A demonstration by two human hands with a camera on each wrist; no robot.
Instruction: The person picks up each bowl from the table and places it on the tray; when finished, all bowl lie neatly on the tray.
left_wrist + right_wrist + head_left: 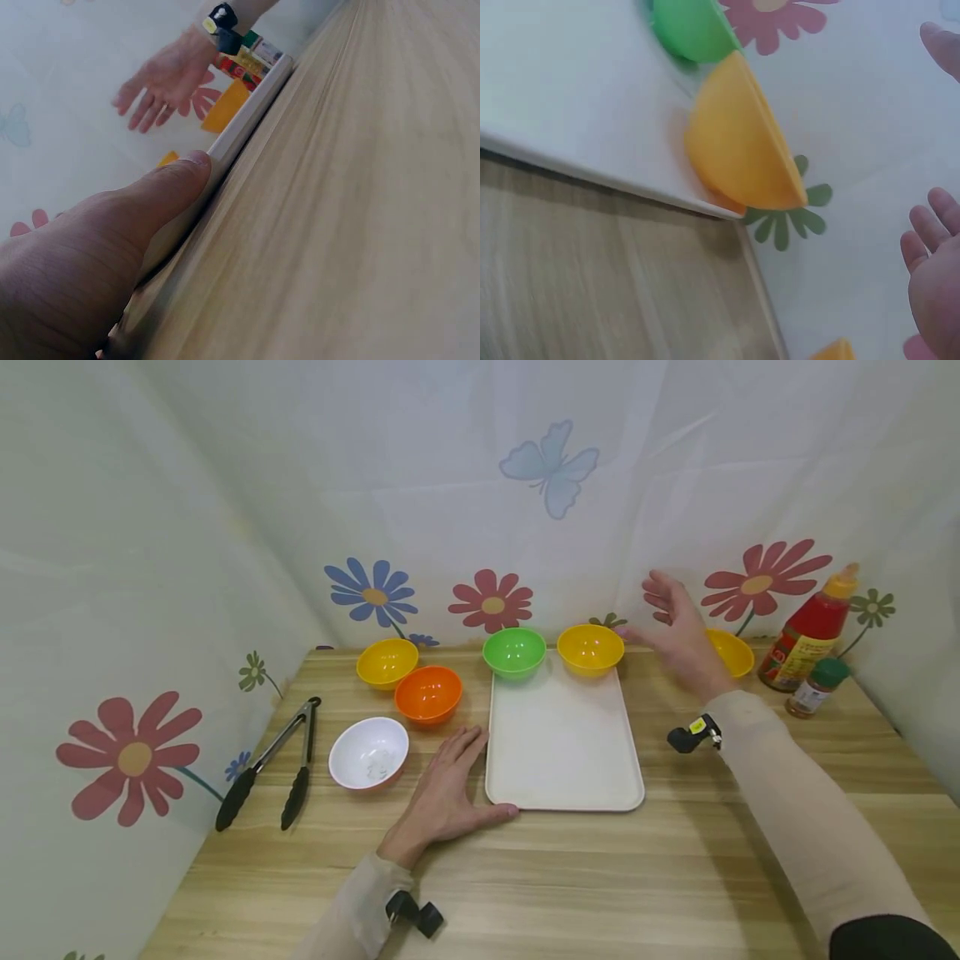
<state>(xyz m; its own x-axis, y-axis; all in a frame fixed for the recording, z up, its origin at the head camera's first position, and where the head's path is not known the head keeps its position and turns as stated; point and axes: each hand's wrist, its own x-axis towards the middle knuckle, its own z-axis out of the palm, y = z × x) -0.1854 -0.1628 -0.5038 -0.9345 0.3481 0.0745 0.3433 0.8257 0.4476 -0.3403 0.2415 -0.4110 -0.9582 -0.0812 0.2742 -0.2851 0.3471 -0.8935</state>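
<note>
A cream rectangular tray [562, 743] lies on the table, with a green bowl [514, 653] and a yellow bowl [590, 650] at its far corners. My left hand [450, 793] rests spread at the tray's near left corner, its thumb along the near edge; the thumb [169, 191] meets the tray's side in the left wrist view. Raised in the air right of that yellow bowl [742, 139], my right hand [682, 639] holds nothing, its fingers apart. Behind its wrist, another yellow bowl [731, 653] is partly hidden.
To the left are black-tipped tongs [300, 760], a white bowl [369, 753], an orange bowl [428, 695] and a yellow bowl [387, 663]. A red sauce bottle [806, 639] and a green-capped jar [817, 688] stand at the right. A flowered curtain [420, 485] hangs behind the table.
</note>
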